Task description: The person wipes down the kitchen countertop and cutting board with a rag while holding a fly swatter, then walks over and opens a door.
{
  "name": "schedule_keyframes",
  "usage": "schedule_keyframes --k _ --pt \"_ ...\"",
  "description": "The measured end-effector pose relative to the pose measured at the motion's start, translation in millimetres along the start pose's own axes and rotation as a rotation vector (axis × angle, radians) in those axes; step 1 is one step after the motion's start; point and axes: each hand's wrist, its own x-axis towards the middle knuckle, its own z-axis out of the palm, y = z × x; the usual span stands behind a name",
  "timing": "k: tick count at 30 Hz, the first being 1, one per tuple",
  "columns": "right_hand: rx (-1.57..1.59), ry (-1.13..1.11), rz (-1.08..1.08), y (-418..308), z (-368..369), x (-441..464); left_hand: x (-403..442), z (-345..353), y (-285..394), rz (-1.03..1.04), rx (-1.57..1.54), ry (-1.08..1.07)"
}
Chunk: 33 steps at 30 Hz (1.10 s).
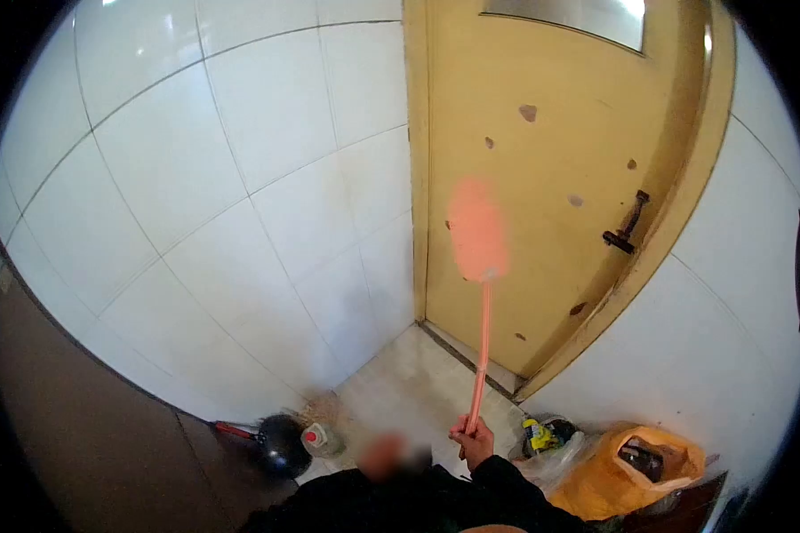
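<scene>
- One brown panel (pixel 89 417) slants along the left edge, meeting the white tiled wall (pixel 267 115).
- One black pan (pixel 284 449), red-handled, stands just beside one red-capped jug (pixel 320 440), near the wall's foot.
- Left hand (pixel 380 457): blurred; I cannot tell whether its fingers are spread or curled.
- Floor (pixel 396 364) stretches from the jug to the door's sill.
- Right hand (pixel 474 442): clamped around one pink swatter (pixel 478 233), raised in front of one yellow door (pixel 542 53); contact unclear.
- One black door handle (pixel 629 226) projects near the frame.
- One orange bag (pixel 587 484) sits against the right wall.
</scene>
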Motion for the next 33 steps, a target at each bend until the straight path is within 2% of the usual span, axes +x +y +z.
schedule_keyframes --k 2,8,11,14,17,18,21,23,26,27,29,31,32,33 --pt "0.044 -0.002 -0.054 17 0 -11 -12 -3 -1 0.007 0.042 -0.012" --pt "0.011 0.145 0.105 13 -17 -44 -57 -34 27 0.074 0.201 -0.052" --pt "-0.014 0.226 -0.05 40 -44 -37 -78 -55 44 0.158 0.337 0.092" --pt "-0.151 0.344 -0.018 39 -68 -38 -45 -19 15 0.433 0.421 0.764" --pt "-0.238 0.468 0.065 53 -87 -35 24 5 -21 0.716 0.415 1.458" --pt "-0.279 0.508 0.058 70 -93 -33 45 4 -29 0.703 0.196 1.189" --pt "-0.425 0.559 0.244 67 -78 -29 113 -13 -56 0.563 -0.387 0.348" --pt "-0.375 0.586 0.259 93 -67 -24 146 -30 -64 0.413 -0.707 -0.226" --pt "-0.27 0.6 0.285 97 -45 -11 171 -58 -45 1.126 -0.194 0.221" --pt "-0.221 0.617 0.324 110 -46 -7 177 -67 -36 1.14 -0.178 0.225" --pt "-0.374 0.561 0.343 100 -36 -6 176 -112 9 1.158 -0.144 0.219" --pt "-0.621 0.507 0.417 95 -35 -1 197 -126 35 1.256 -0.325 0.275" --pt "-0.738 0.472 0.458 102 -38 1 203 -136 52 1.281 -0.369 0.237" --pt "-0.617 0.494 0.424 122 -42 1 208 -147 68 1.306 -0.411 0.2"
